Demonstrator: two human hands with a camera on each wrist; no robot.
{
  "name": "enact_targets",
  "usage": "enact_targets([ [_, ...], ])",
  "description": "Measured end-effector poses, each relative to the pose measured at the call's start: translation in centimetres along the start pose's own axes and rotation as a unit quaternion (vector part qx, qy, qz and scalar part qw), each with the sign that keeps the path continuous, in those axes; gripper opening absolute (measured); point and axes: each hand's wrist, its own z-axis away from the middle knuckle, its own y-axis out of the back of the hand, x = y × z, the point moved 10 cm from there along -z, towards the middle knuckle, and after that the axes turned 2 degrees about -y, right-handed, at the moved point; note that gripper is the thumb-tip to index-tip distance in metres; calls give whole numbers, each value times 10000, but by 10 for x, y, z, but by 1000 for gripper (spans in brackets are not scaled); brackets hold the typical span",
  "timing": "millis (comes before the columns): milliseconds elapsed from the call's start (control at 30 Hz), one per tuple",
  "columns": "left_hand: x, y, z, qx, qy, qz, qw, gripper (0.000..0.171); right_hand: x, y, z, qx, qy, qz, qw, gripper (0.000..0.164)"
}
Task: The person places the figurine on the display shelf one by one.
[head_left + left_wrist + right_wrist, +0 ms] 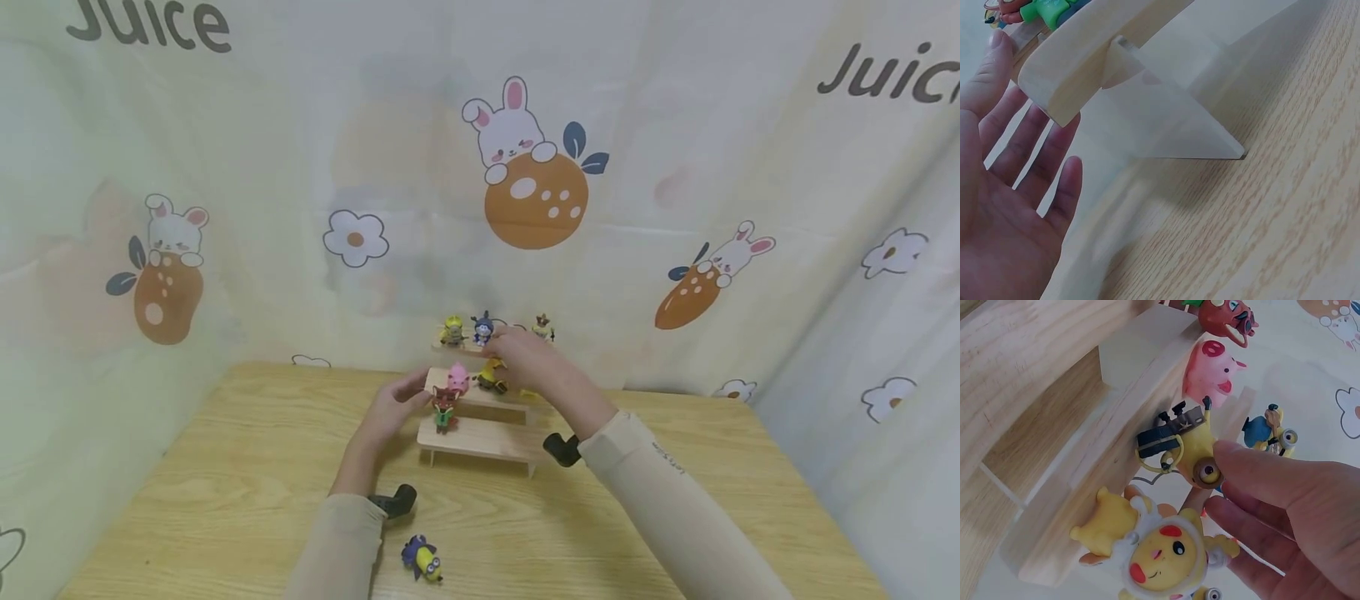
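Note:
My right hand reaches to the middle board of a three-tier wooden stand. Between its thumb and fingertips it pinches the head of a one-eyed yellow minion figure. A pink pig figure and a yellow figure in a white hood stand either side of that minion; the hooded one is mostly hidden behind my arm in the head view. At the stand's left end is my left hand, thumb near the board edge, fingers loosely extended beside it. A reddish-brown figure in green stands on the lowest board.
The top board carries a yellow minion, a blue-and-white figure and a small figure at its right. A minion in purple lies on the wooden table in front. A printed curtain hangs behind.

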Motion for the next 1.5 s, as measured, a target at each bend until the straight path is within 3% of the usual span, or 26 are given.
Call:
enact_targets([
  [233, -27, 0, -13, 116, -45, 181, 9998, 49, 6, -6, 1, -98, -313, 174, 9993, 30],
  [400, -30, 0, -14, 157, -49, 129, 9998, 48, 5, -6, 1, 134, -258, 510, 9983, 29],
  [500, -27, -1, -13, 98, -13, 162, 9998, 48, 5, -6, 1, 244, -263, 676, 9971, 29],
  [733, -2, -3, -1, -82, -35, 31, 10000, 52, 3, -6, 0, 326, -219, 845, 9956, 25],
  [1067, -1, -2, 0, -78, -31, 97, 9999, 51, -8, -9, -5, 108, 47, 962, 9953, 30],
  [1333, -3, -1, 0, -94, -50, 101, 9999, 52, -10, -12, -6, -161, -37, 275, 9995, 37],
  [1500, -1, 0, 0, -80, -37, 104, 9999, 52, -11, -5, -4, 60, -36, 83, 9999, 31],
])
